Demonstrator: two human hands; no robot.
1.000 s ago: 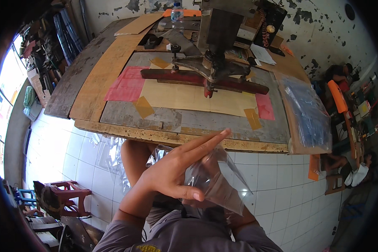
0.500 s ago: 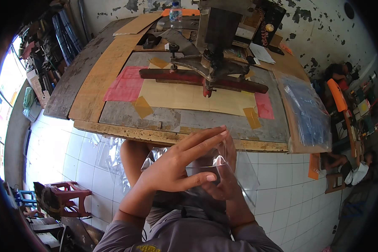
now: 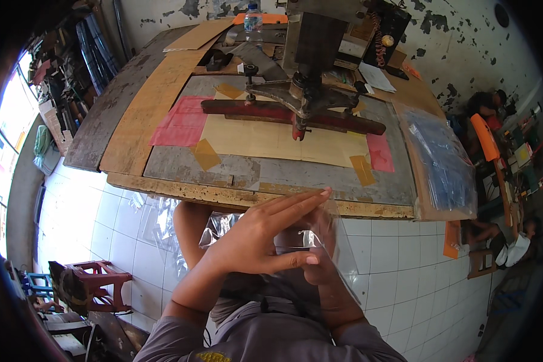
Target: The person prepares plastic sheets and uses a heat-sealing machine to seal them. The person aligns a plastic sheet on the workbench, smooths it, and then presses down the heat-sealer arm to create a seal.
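Over my lap, near the table's front edge, both hands are on a clear plastic sheet (image 3: 344, 259). My left hand (image 3: 259, 232) lies across it with the fingers stretched out together and the thumb apart. Behind and through the plastic shows my right hand (image 3: 323, 265), its fingers curled at the sheet and partly hidden by the left hand. Bright creases of the film (image 3: 220, 228) shine beside my left wrist.
A press head with a red bar (image 3: 295, 117) stands over a yellow sheet (image 3: 271, 143) taped on the table (image 3: 181, 172). Clear plastic pieces (image 3: 443, 163) are stacked at right; more plastic (image 3: 169, 232) hangs at left. A red stool (image 3: 102, 280) stands on the floor.
My left hand has shifted slightly right and down across the plastic. The right hand has turned a little, and the sheet's lower right corner has swung down and inward.
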